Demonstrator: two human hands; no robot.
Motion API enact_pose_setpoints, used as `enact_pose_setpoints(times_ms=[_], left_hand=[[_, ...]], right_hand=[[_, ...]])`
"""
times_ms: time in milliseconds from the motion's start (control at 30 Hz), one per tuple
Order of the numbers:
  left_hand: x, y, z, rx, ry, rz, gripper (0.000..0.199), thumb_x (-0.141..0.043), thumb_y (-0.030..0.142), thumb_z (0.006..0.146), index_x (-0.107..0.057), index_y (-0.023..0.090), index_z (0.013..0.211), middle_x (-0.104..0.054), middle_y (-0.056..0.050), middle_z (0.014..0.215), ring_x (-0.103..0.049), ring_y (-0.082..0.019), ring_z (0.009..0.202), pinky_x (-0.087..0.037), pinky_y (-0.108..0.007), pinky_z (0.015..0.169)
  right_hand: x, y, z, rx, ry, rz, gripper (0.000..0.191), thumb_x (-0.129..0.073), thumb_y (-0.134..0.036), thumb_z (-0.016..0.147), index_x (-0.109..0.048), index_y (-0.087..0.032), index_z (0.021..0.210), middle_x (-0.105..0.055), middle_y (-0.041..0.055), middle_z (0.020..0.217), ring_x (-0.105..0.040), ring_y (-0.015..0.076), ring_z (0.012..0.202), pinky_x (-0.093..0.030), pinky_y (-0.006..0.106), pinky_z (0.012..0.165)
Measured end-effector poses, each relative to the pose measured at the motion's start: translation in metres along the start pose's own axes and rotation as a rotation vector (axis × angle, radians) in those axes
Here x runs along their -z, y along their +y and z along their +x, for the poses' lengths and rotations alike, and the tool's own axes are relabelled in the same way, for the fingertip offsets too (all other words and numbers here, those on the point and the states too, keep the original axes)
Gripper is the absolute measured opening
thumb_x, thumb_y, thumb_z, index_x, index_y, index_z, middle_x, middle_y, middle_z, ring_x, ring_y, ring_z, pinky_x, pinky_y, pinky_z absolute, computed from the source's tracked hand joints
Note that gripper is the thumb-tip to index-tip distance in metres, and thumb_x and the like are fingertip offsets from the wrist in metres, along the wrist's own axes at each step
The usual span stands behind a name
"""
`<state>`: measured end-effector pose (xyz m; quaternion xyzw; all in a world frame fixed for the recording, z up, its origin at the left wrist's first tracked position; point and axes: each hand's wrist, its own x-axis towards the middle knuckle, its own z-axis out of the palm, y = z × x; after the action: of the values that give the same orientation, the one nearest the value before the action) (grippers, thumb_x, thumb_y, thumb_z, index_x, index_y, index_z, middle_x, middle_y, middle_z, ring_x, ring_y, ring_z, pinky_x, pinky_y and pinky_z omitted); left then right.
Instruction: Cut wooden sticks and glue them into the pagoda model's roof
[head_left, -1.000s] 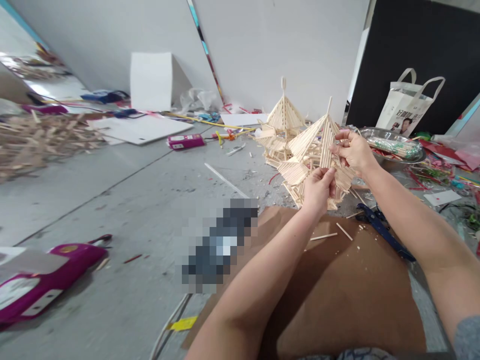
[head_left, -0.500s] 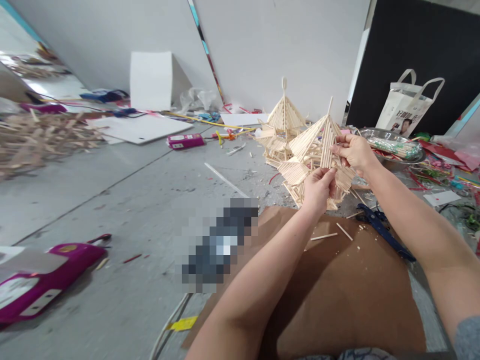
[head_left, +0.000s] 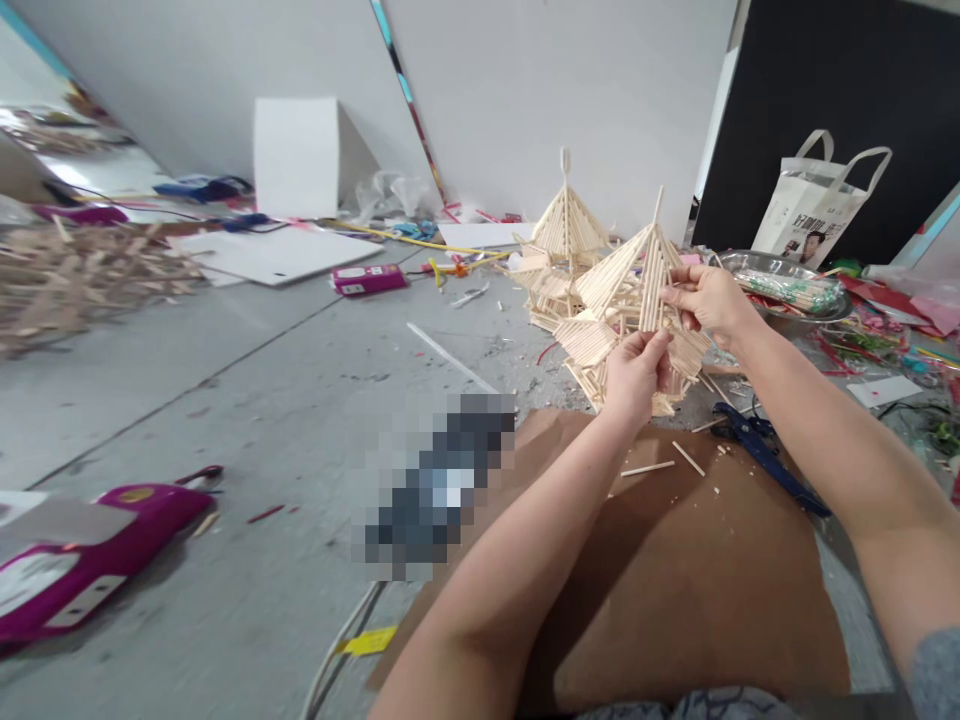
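A pagoda-like model of thin wooden sticks (head_left: 589, 342) stands at the far edge of a brown board (head_left: 697, 590), its pointed roof topped by an upright stick. My left hand (head_left: 639, 372) pinches the lower ends of the roof sticks at the front. Higher up on the right side of the same roof, my right hand (head_left: 703, 298) has its fingers closed on the sticks. The fingertips partly cover what they grip. Behind it to the left is a second stick model (head_left: 568, 228) with a similar peaked roof.
Blue-handled pliers (head_left: 765, 455) and loose sticks lie on the board. A blurred dark object (head_left: 442, 485) and a magenta device (head_left: 105, 550) are to the left. A metal bowl (head_left: 795, 312) and white bag (head_left: 810, 215) are at right.
The whole view has shifted very slightly. Both hands keep their places on the roof sticks.
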<state>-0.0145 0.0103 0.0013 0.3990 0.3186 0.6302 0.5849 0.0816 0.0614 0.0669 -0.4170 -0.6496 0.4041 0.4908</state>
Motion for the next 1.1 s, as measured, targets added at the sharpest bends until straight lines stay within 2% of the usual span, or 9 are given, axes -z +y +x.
enact_pose_setpoints(times_ms=[100,200,300,500,667,733,900,1000,1100], left_hand=[[0.001,-0.001,-0.002,0.004,-0.028,-0.005,0.027,-0.062,0.039,0.068,-0.051,0.015,0.062,-0.041,0.008,0.040,-0.033,-0.002,0.030,-0.022,-0.018,0.033],[0.002,-0.002,-0.006,0.026,-0.092,-0.043,0.024,-0.062,0.037,0.068,-0.053,0.015,0.062,-0.040,0.008,0.039,-0.032,-0.002,0.030,-0.022,-0.018,0.033],[0.003,-0.002,-0.012,0.038,-0.182,-0.096,0.023,-0.061,0.036,0.069,-0.055,0.016,0.063,-0.042,0.007,0.040,-0.032,-0.002,0.031,-0.021,-0.018,0.034],[-0.008,0.006,-0.025,0.001,-0.261,0.041,0.024,-0.057,0.037,0.074,-0.056,0.016,0.061,-0.044,0.005,0.041,-0.036,-0.002,0.033,-0.023,-0.018,0.035],[-0.012,0.016,-0.039,0.028,-0.453,0.258,0.022,-0.059,0.034,0.073,-0.058,0.014,0.062,-0.047,0.004,0.044,-0.037,-0.002,0.035,-0.026,-0.017,0.037],[-0.006,0.014,-0.044,0.036,-0.497,0.356,0.021,-0.058,0.033,0.073,-0.059,0.015,0.064,-0.046,0.004,0.043,-0.036,-0.003,0.034,-0.025,-0.017,0.036],[0.024,-0.007,-0.049,0.055,-0.356,0.560,0.017,-0.060,0.031,0.069,-0.060,0.016,0.061,-0.044,0.005,0.041,-0.036,-0.004,0.036,-0.026,-0.016,0.037],[0.039,-0.024,-0.054,0.071,-0.283,0.604,0.016,-0.061,0.031,0.067,-0.061,0.017,0.060,-0.043,0.006,0.040,-0.035,-0.005,0.037,-0.026,-0.016,0.038],[0.044,-0.035,-0.061,0.037,-0.252,0.639,0.017,-0.060,0.032,0.067,-0.061,0.017,0.058,-0.044,0.006,0.041,-0.036,-0.006,0.039,-0.028,-0.016,0.041]], right_hand=[[0.004,-0.004,-0.009,-0.017,0.053,-0.061,0.022,-0.069,-0.022,0.064,-0.052,-0.017,0.078,-0.053,-0.0039,0.057,-0.038,0.0037,0.033,-0.026,0.018,0.029],[0.015,-0.009,-0.033,0.185,0.230,-0.170,0.021,-0.064,-0.024,0.069,-0.053,-0.020,0.086,-0.055,-0.0017,0.072,-0.042,0.0042,0.042,-0.034,0.019,0.037],[0.030,-0.008,-0.067,0.282,0.329,-0.308,0.010,-0.053,-0.030,0.078,-0.054,-0.021,0.081,-0.049,-0.0031,0.060,-0.041,0.0062,0.044,-0.035,0.021,0.043],[0.049,0.031,-0.127,0.146,0.277,-0.539,0.024,-0.037,-0.031,0.083,-0.041,-0.021,0.061,-0.040,-0.0030,0.050,-0.039,0.0101,0.047,-0.033,0.024,0.047],[0.049,0.062,-0.154,-0.002,0.175,-0.693,0.027,-0.037,-0.031,0.079,-0.036,-0.022,0.053,-0.037,-0.0038,0.044,-0.037,0.0109,0.044,-0.029,0.025,0.047],[0.049,0.070,-0.162,-0.022,0.108,-0.708,0.027,-0.039,-0.031,0.079,-0.043,-0.021,0.054,-0.044,-0.0022,0.046,-0.041,0.0117,0.046,-0.031,0.025,0.049],[0.046,0.081,-0.173,-0.048,0.008,-0.617,0.022,-0.046,-0.033,0.078,-0.064,-0.020,0.079,-0.064,0.0032,0.066,-0.054,0.0159,0.057,-0.039,0.028,0.054],[0.043,0.084,-0.176,-0.047,0.009,-0.589,0.019,-0.051,-0.032,0.075,-0.065,-0.020,0.075,-0.067,0.0040,0.069,-0.057,0.0172,0.061,-0.042,0.031,0.060],[0.042,0.085,-0.177,-0.023,0.092,-0.560,0.013,-0.056,-0.031,0.071,-0.059,-0.020,0.066,-0.064,0.0036,0.068,-0.055,0.0161,0.061,-0.042,0.031,0.062]])
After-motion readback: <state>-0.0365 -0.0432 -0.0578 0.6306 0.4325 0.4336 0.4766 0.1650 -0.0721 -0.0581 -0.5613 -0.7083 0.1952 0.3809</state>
